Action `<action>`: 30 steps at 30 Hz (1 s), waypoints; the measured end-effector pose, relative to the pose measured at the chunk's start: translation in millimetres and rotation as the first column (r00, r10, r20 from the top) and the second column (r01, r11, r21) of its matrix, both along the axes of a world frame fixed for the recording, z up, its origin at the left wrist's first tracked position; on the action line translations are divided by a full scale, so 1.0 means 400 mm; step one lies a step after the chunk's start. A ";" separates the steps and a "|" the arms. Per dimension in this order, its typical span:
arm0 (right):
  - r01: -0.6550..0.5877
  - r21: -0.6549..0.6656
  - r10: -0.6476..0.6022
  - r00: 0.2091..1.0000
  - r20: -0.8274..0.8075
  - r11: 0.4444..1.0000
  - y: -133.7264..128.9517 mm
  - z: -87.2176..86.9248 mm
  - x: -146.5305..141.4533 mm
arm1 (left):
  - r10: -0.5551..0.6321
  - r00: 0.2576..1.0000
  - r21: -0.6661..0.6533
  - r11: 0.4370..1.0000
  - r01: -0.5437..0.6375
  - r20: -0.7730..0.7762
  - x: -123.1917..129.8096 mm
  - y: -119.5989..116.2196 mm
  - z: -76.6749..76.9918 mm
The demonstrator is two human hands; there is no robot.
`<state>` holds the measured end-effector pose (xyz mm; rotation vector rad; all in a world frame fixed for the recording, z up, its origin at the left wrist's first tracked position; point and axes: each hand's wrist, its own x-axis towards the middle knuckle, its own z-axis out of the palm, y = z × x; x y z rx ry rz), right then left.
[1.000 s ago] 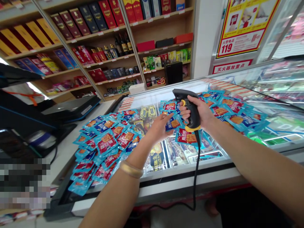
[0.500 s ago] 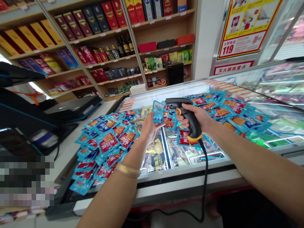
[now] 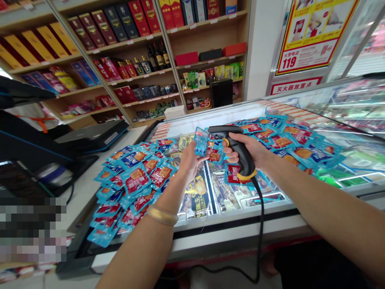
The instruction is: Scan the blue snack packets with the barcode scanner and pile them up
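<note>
My left hand (image 3: 190,161) is closed on a small blue snack packet (image 3: 201,141), its printed back turned toward me. In my right hand (image 3: 247,149) is a black and yellow barcode scanner (image 3: 240,150), with fingers wrapped round its grip. The scanner's head points left, at the packet and a little apart from it. A black cable (image 3: 261,224) hangs from the handle. Left of my left hand lies a heap of blue and red snack packets (image 3: 136,180); another pile of packets (image 3: 297,148) spreads to the right. One red packet (image 3: 231,173) lies beneath the scanner.
The packets rest on the glass top of a display freezer (image 3: 237,220) with goods inside. At left stand a dark checkout machine (image 3: 27,148) and a flat device (image 3: 93,134) on a counter. Shelves (image 3: 126,72) of boxes and bottles line the back wall.
The packet in my left hand has tilted slightly, showing a reddish patch near its top. The scanner has barely moved.
</note>
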<state>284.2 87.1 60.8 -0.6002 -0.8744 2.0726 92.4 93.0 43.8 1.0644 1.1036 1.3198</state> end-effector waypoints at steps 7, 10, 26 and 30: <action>0.088 -0.050 -0.090 0.995 -0.034 0.995 -0.008 0.008 -0.026 | 0.097 0.951 0.193 0.980 -0.040 -0.295 -0.019 0.007 0.006; 0.095 -0.072 -0.099 0.994 -0.048 0.993 -0.010 0.013 -0.062 | 0.301 0.797 0.430 0.901 -0.058 -0.524 -0.075 0.001 0.037; -0.168 -0.120 0.157 0.983 -0.092 0.978 -0.021 -0.006 -0.354 | 0.208 -0.169 0.246 0.935 -0.254 -0.963 -0.418 -0.113 0.019; -0.160 -0.134 0.149 0.985 -0.085 0.978 -0.023 -0.017 -0.363 | 0.197 -0.166 0.235 0.937 -0.258 -0.966 -0.414 -0.106 0.026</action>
